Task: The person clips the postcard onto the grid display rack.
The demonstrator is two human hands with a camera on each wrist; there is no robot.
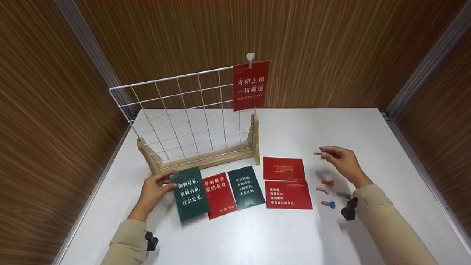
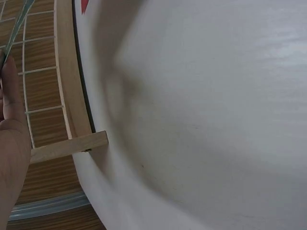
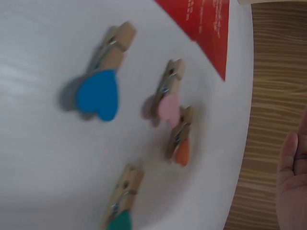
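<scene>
My left hand (image 1: pixel 153 190) pinches a dark green card (image 1: pixel 190 208) with white writing by its upper left edge. The card is tilted up and overlaps a red card (image 1: pixel 221 198) beside it. In the left wrist view, the green card (image 2: pixel 18 29) shows edge-on above the fingers. Between thumb and fingertips, my right hand (image 1: pixel 343 163) pinches a small wooden clothespin (image 1: pixel 317 153) above the table; its far end is hidden by the fingers. Heart-topped clothespins lie below that hand: orange (image 1: pixel 328 182), pink (image 1: pixel 322 190), blue (image 1: pixel 328 204) and green (image 3: pixel 121 221).
A white wire grid (image 1: pixel 176 106) stands in a wooden base (image 1: pixel 209 159) behind the cards. At its top right corner, a white heart clothespin (image 1: pixel 250 57) holds a red card (image 1: pixel 251 86). Another green card (image 1: pixel 245 187) and two red cards (image 1: pixel 284 168) lie on the white table (image 1: pixel 235 243).
</scene>
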